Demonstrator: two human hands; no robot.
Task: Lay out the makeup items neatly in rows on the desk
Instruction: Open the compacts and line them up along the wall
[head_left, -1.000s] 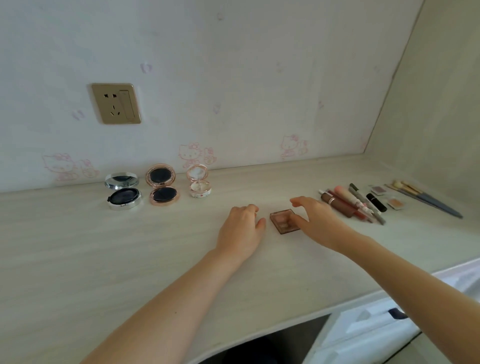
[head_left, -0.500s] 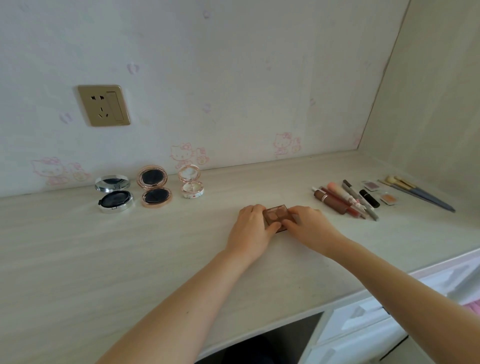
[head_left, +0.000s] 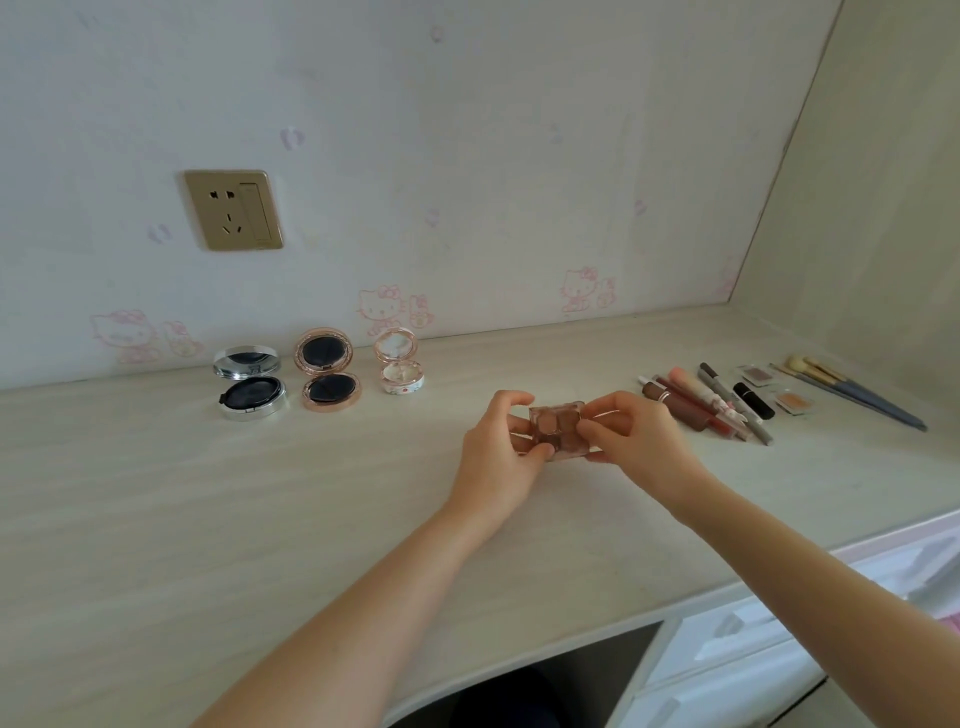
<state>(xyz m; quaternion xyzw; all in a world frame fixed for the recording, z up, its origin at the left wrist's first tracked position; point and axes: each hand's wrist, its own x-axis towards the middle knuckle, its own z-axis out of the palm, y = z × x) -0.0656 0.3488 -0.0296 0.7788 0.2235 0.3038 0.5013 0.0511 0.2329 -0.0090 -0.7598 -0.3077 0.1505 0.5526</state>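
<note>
A small square eyeshadow palette (head_left: 557, 427) with brown pans is lifted just above the desk (head_left: 260, 493), tilted toward me. My left hand (head_left: 501, 449) pinches its left edge and my right hand (head_left: 631, 436) pinches its right edge. At the back left stand three open compacts: a silver one (head_left: 250, 382), a rose-gold one (head_left: 328, 370) and a small floral one (head_left: 399, 361). To the right lie lip glosses and pencils (head_left: 706, 402), a black lipstick (head_left: 753, 400), two small single pans (head_left: 793, 400) and brushes (head_left: 852, 392).
A gold wall socket (head_left: 234, 209) sits above the compacts. A side wall (head_left: 883, 182) closes the desk on the right. White drawers (head_left: 753, 654) are under the desk's front edge at lower right.
The palette lay flat on the desk a second ago. Both hands closed in on it and have raised it, tilting its face toward me.
</note>
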